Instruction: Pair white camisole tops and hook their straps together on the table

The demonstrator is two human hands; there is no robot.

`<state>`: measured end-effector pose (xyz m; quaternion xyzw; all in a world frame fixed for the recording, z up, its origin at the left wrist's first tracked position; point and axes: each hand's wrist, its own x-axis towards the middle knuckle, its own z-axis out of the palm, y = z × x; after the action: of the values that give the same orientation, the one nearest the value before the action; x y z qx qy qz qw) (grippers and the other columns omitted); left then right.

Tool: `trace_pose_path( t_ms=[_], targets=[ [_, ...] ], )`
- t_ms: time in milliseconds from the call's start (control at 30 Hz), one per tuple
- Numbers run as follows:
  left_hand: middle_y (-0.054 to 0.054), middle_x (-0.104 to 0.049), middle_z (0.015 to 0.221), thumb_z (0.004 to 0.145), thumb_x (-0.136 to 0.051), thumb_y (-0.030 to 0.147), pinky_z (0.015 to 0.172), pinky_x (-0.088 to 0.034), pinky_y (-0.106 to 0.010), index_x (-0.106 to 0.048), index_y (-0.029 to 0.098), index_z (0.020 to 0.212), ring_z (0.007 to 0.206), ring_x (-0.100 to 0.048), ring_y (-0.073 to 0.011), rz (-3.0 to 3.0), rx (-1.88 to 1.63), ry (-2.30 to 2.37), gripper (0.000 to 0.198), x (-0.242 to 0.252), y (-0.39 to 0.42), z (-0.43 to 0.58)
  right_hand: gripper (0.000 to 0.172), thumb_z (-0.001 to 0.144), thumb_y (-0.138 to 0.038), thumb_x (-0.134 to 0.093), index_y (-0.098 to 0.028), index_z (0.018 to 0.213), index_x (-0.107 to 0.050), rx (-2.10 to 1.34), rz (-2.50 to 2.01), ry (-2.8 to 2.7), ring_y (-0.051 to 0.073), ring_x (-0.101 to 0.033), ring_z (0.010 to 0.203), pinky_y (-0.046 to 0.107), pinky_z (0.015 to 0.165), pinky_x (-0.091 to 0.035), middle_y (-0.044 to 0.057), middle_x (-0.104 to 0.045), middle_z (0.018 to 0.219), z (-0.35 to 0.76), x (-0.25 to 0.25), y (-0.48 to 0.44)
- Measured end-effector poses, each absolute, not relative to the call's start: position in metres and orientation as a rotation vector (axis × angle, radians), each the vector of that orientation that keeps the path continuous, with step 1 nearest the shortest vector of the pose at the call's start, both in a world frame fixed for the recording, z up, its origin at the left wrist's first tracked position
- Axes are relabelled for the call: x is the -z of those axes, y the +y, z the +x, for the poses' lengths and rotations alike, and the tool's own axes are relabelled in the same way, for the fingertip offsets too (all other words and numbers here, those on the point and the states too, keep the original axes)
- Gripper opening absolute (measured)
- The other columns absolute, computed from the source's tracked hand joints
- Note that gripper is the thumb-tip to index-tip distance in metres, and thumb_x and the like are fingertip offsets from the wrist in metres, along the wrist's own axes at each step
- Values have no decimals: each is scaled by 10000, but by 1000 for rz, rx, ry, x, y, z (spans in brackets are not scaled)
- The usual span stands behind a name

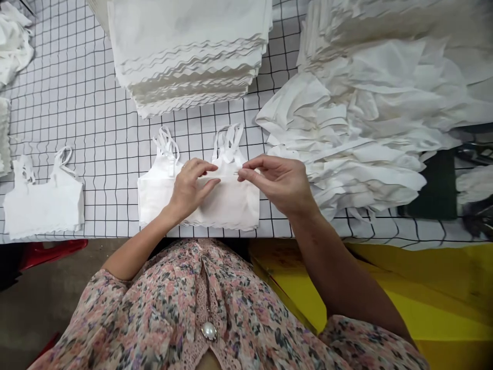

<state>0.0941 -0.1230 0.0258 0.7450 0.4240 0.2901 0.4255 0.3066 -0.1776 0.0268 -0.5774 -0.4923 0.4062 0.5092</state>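
A small stack of white strappy bra tops [231,205] lies flat at the table's near edge, its thin straps pointing away from me. My left hand [189,186] rests over the middle of the stack, thumb and fingers apart with nothing between them. Above the stack's right side, my right hand [283,182] is closed in a pinch near the base of the right straps. Whatever small thing its fingertips hold is too fine to make out. The scalloped lower hem of the tops faces me.
Another pile of strappy tops [44,203] lies at the left. A tall stack of white wavy-edged fabric pieces [192,56] stands behind. Loose white garments [370,118] are heaped at the right on the checked tablecloth [111,169]. Something yellow [431,303] is below the edge.
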Motion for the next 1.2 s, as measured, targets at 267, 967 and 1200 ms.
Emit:
trace_pose_path(
  t_ms=[267,967,1200],
  targets=[
    [1,-732,995,896,-874,289,976,-351,-412,-744,234,1002,1042,-623,-226,2175,-314,1283,176,-13,-119,97,112,907,-317,-746,-265,808,-733,-624,-1448,-1558,247,-628,942,479,912,-521,29,-692,807,307,-9,-162],
    [17,-708,881,948,-826,414,1033,-331,-426,-833,308,933,975,-605,-203,2166,-410,1140,107,-5,-119,94,178,991,-316,-653,-255,834,-709,-745,-1369,-1875,283,-579,1061,526,1000,-428,57,-676,873,316,4,-158],
    [20,-718,894,960,-811,406,1046,-323,-435,-820,311,925,992,-606,-207,2185,-362,1138,101,-4,-118,94,189,992,-314,-646,-261,823,-711,-763,-1376,-1938,284,-584,1063,547,1017,-431,54,-668,874,317,4,-156]
  ],
)
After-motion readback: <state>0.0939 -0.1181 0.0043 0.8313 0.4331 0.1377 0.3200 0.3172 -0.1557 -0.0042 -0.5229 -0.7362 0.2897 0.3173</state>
